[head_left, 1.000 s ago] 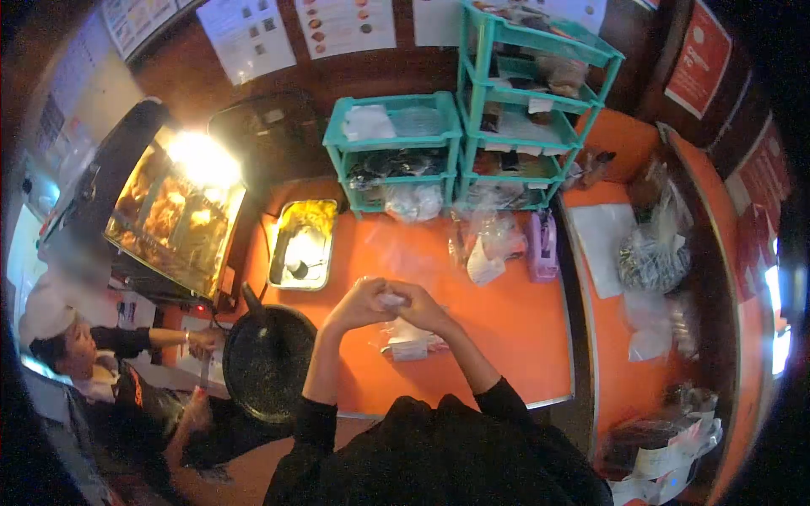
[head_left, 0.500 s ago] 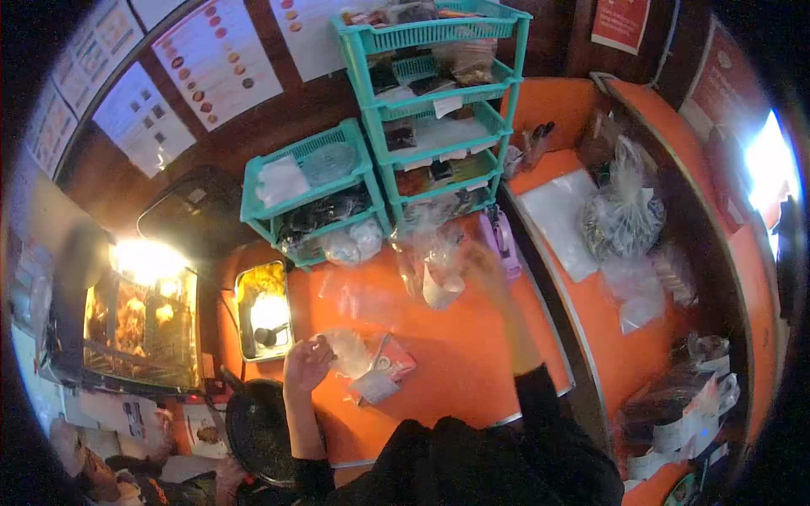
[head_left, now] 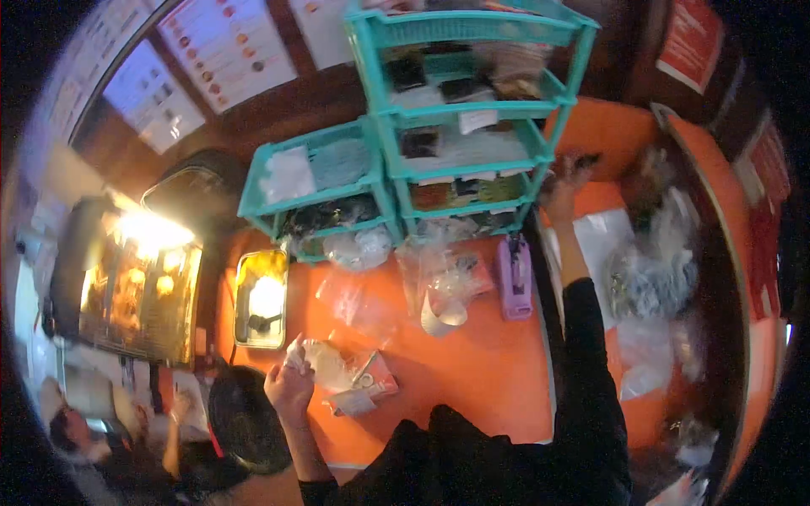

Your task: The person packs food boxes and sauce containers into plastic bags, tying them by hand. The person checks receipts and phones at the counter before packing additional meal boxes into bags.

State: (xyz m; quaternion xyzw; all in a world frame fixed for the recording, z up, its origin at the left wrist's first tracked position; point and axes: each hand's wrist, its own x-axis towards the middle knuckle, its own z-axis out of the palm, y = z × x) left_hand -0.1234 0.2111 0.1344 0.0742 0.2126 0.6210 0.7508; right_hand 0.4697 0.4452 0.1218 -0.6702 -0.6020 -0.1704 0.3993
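My left hand [head_left: 289, 386] is closed on the gathered neck of a clear plastic bag [head_left: 332, 364], above the orange table at left of centre. Beside the bag lies a red and white packet [head_left: 375, 378]. My right arm stretches forward past the purple tape dispenser [head_left: 515, 277]. My right hand [head_left: 558, 196] is blurred at the back right, close to the teal rack and below some small dark items [head_left: 584, 164]; its fingers and anything in them cannot be made out.
Teal racks [head_left: 384, 181] stand at the back. A metal tray [head_left: 261, 297], lit display case [head_left: 139, 291] and black pan [head_left: 247, 417] are at the left, near another person [head_left: 80, 438]. Plastic bags [head_left: 654, 270] lie on the right counter.
My hands were together over the table a second ago. The right has since reached forward and right, past the tape dispenser; the left has moved left with the bag. The view has shifted.
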